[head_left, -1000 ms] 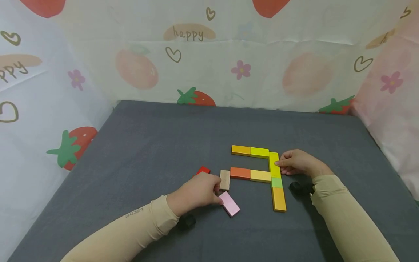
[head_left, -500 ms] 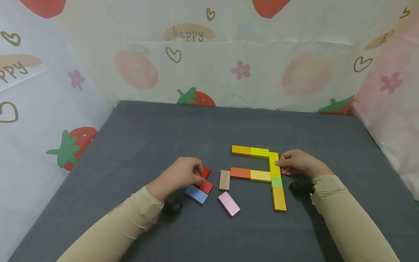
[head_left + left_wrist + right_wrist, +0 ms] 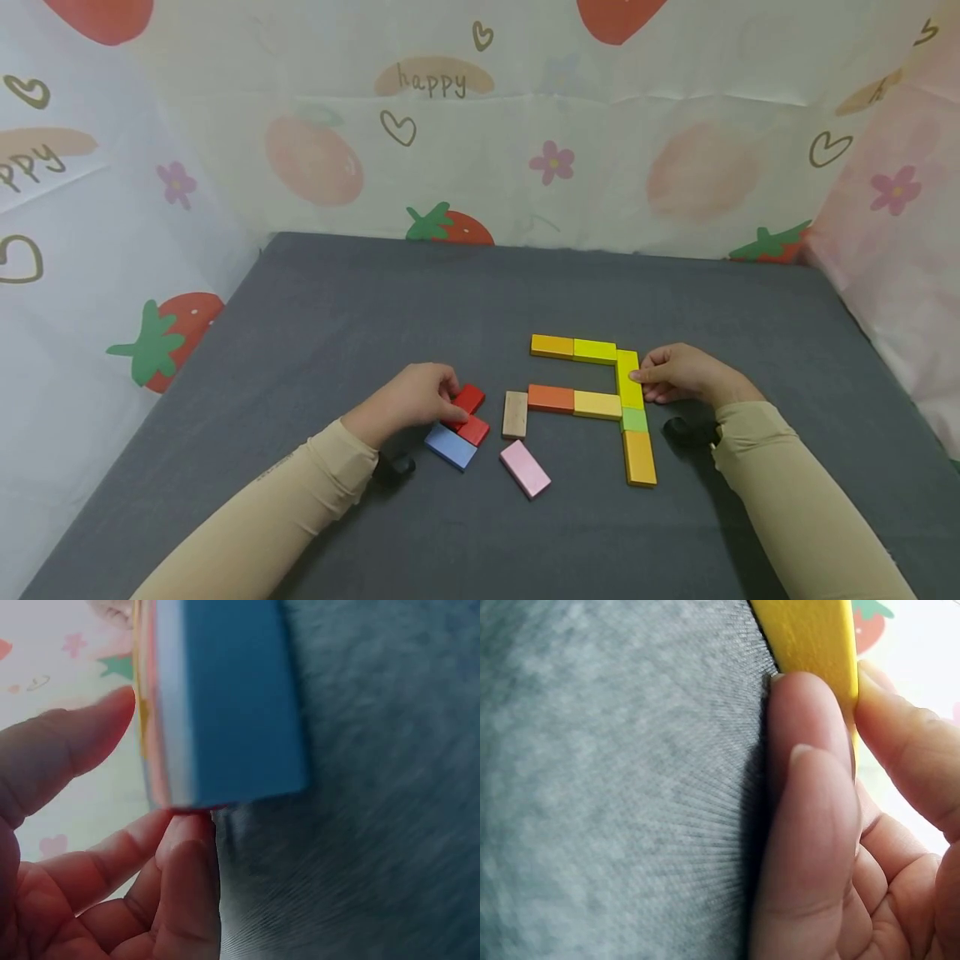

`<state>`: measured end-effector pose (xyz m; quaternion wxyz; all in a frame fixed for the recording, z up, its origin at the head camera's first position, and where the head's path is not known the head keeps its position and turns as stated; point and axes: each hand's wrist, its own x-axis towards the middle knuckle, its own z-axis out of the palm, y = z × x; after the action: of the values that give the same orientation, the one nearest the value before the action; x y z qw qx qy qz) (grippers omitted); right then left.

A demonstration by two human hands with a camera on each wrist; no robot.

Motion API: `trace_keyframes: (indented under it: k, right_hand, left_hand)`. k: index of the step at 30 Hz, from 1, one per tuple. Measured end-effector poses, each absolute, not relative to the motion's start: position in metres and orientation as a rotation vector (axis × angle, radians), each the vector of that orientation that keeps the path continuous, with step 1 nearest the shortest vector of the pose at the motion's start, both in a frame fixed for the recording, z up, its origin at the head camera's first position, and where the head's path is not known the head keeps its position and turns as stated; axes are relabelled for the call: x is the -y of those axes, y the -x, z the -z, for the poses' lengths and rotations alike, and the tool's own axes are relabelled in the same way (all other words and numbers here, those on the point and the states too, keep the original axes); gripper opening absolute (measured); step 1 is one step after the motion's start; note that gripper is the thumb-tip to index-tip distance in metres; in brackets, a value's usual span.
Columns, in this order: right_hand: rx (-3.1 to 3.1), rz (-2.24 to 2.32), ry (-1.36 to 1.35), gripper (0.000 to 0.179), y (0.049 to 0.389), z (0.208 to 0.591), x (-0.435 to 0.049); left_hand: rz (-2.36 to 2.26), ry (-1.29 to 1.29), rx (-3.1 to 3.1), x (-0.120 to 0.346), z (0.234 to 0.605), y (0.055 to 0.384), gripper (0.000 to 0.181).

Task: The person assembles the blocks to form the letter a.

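Note:
My left hand (image 3: 412, 396) is at two red wooden blocks, an upper one (image 3: 471, 397) and a lower one (image 3: 474, 430). In the left wrist view its fingertips (image 3: 187, 829) are right at the blocks' near end, with the thumb apart from them. A blue block (image 3: 451, 447) lies against the lower red one and hides most of the red in that wrist view. On the right, my right hand (image 3: 693, 372) pinches a yellow block (image 3: 628, 383), thumb on top and fingers along its side. That block stays in a row joined to other blocks.
Left of the yellow block runs an orange-red block (image 3: 551, 398) and a pale yellow one (image 3: 597, 405), ending at a bare wood block (image 3: 514, 415). A pink block (image 3: 525, 469) lies askew in front. Patterned cloth walls (image 3: 480, 150) enclose the grey table (image 3: 390, 283).
My left hand has left the pink block and moved left to the red blocks, uncovering the blue one. Over the last half second it shifts only slightly. The right hand stays put.

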<state>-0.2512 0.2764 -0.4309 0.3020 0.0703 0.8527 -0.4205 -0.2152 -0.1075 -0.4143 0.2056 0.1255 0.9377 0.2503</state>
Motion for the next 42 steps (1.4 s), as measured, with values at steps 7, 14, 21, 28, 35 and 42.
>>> trace_keyframes:
  k: [7, 14, 21, 28, 35, 42]
  right_hand:
    - [-2.25, 1.118, -0.201, 0.021, 0.252, 0.43, -0.275]
    - [-2.241, 1.125, -0.201, 0.021, 0.252, 0.431, -0.275]
    - [-2.253, 1.118, -0.195, 0.021, 0.251, 0.431, -0.276]
    - [-2.25, 1.128, -0.193, 0.021, 0.252, 0.432, -0.277]
    - [-2.251, 1.127, -0.184, 0.021, 0.252, 0.431, -0.277]
    - [-2.25, 1.127, -0.17, 0.021, 0.251, 0.432, -0.277]
  left_hand:
    - [-0.697, -0.334, -2.609, 0.108, 0.421, 0.217, 0.025]
    - [-0.689, -0.357, -2.609, 0.108, 0.42, 0.218, 0.021]
    - [-0.665, -0.379, -2.623, 0.107, 0.419, 0.219, 0.017]
    - [-0.642, -0.413, -2.634, 0.104, 0.417, 0.217, 0.019]
    - [-0.631, -0.418, -2.628, 0.099, 0.414, 0.215, 0.021]
    - [-0.593, -0.424, -2.658, 0.096, 0.411, 0.214, 0.018]
